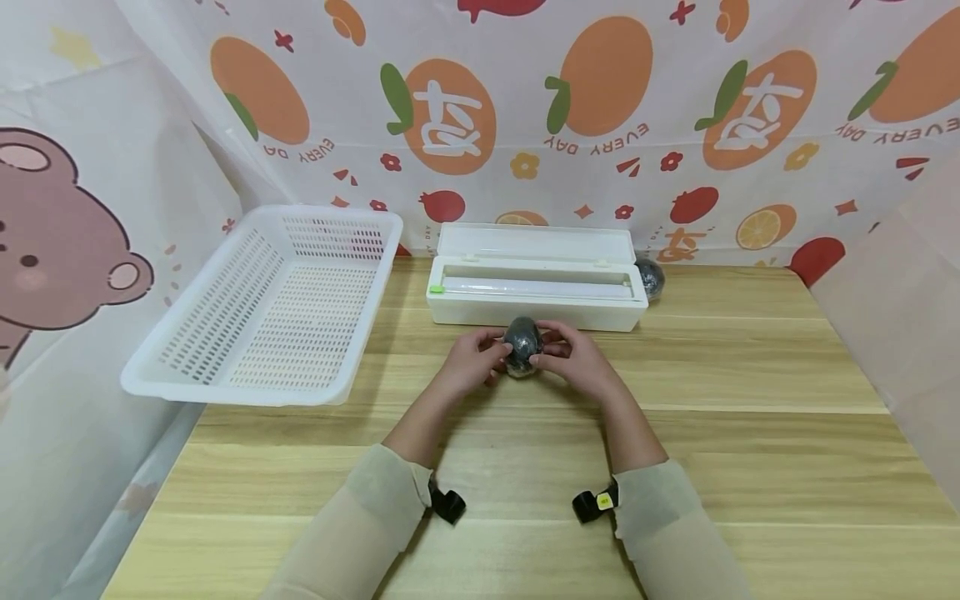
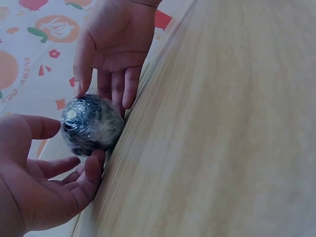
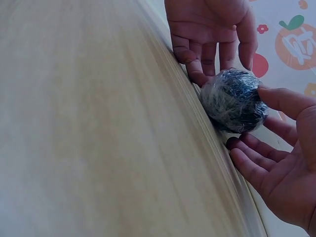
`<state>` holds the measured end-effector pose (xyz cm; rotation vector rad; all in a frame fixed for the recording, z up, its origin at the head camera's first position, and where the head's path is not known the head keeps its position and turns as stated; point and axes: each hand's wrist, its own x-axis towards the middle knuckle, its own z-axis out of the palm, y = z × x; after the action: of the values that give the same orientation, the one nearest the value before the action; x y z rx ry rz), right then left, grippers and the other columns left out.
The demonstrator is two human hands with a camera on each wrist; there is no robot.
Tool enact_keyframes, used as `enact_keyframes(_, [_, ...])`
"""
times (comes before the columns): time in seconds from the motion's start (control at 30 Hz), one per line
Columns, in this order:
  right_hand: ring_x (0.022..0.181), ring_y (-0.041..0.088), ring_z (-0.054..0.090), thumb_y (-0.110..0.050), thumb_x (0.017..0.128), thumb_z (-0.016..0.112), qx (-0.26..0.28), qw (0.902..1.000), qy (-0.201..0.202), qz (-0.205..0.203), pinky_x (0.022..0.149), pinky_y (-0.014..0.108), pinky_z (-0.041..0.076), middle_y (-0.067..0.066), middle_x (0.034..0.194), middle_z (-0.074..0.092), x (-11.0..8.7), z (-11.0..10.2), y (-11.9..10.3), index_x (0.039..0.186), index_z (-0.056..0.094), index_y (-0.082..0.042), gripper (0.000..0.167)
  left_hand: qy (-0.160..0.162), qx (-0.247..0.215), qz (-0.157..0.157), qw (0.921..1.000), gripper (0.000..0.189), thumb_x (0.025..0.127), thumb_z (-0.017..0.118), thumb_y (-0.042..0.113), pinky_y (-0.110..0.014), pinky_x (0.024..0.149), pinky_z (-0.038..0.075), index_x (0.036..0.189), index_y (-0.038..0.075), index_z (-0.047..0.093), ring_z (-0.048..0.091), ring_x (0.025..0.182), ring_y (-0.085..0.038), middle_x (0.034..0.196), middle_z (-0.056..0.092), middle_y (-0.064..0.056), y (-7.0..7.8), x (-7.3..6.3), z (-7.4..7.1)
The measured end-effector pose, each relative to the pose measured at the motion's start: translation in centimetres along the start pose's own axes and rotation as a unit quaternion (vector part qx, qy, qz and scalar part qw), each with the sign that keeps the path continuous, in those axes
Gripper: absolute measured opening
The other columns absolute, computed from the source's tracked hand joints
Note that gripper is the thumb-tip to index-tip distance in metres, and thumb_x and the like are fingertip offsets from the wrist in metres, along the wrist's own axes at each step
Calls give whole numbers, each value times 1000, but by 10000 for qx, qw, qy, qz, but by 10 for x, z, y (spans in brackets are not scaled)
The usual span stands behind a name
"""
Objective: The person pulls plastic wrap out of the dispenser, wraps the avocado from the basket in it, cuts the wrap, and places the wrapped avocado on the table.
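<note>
A dark, egg-shaped ball wrapped in cling film (image 1: 522, 347) is on the wooden table, just in front of a white cling film dispenser (image 1: 536, 314). My left hand (image 1: 477, 357) holds it from the left, with thumb and fingertips at its side. From the right, my right hand (image 1: 573, 357) holds it the same way. In the left wrist view the wrapped ball (image 2: 92, 124) shows crinkled, shiny film all round, between both hands. The right wrist view has the right thumb against the ball (image 3: 235, 100), with fingers beneath. The dispenser's lid stands up, showing a film roll (image 1: 536, 287) inside.
A white perforated plastic basket (image 1: 341, 367) stands at the left of the table. Another dark wrapped ball (image 1: 650, 279) sits beside the dispenser's right end. A fruit-printed cloth (image 1: 525, 100) hangs behind the table (image 1: 750, 450).
</note>
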<state>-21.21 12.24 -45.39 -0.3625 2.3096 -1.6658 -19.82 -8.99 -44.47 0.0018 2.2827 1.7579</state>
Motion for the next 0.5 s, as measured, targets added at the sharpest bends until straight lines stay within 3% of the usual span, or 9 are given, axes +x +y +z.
enact_keyframes(0.5, [121, 35, 58, -18, 89, 73, 43, 10000, 7, 3, 97, 40, 52, 20, 135, 54, 0, 0, 1, 144, 47, -11, 62, -54, -18, -8, 10000, 47, 96, 61, 27, -32, 56, 55, 136, 4, 54, 68, 84, -25, 108, 67, -14, 2, -3, -1])
